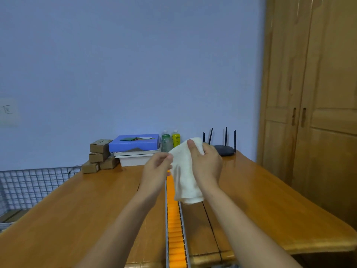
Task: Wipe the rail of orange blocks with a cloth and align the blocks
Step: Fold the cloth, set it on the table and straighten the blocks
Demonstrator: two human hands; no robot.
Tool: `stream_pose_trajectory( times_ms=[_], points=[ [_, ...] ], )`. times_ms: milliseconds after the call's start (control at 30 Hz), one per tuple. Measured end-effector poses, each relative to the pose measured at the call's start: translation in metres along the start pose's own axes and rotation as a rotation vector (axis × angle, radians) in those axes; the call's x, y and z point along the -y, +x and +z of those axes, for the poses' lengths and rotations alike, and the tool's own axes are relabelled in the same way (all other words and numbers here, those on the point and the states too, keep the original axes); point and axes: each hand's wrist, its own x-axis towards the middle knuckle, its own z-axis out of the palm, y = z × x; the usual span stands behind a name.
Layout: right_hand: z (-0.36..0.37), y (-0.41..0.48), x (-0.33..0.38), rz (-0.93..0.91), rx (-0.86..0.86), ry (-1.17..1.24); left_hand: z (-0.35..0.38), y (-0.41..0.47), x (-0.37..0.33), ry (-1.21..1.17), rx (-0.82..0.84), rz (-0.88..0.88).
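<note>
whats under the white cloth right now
The white cloth hangs from the left hand and right hand over the rail of orange blocks on the table. The stretch of rail behind the cloth is covered, so those blocks cannot be seen.

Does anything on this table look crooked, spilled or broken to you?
Nothing looks spilled or broken. Only the small brown cardboard boxes at the far left of the wooden table are stacked askew. The row of orange blocks in its metal rail looks straight where the white towelling cloth does not hide it.
</note>
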Motion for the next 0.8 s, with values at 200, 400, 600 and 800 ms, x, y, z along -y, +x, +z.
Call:
stream_pose_trajectory(
  times_ms=[200,400,600,800],
  points=[
    [0.013,-0.019,0.013,-0.117,0.215,-0.115,0.015,-0.002,-0.021,-0.277,0.103,-0.164],
    [-0.006,-0.025,0.022,0.001,0.636,0.16,-0.002,0.002,-0.015,-0.389,0.021,-0.262],
    [-0.025,-0.003,-0.001,0.09,0.243,0.194,-0.031,0.008,-0.019,-0.47,0.054,-0.287],
    [-0.025,-0.006,-0.01,0.529,0.582,0.564,-0.042,0.012,-0.03,-0.455,0.16,-0.331]
  ],
)
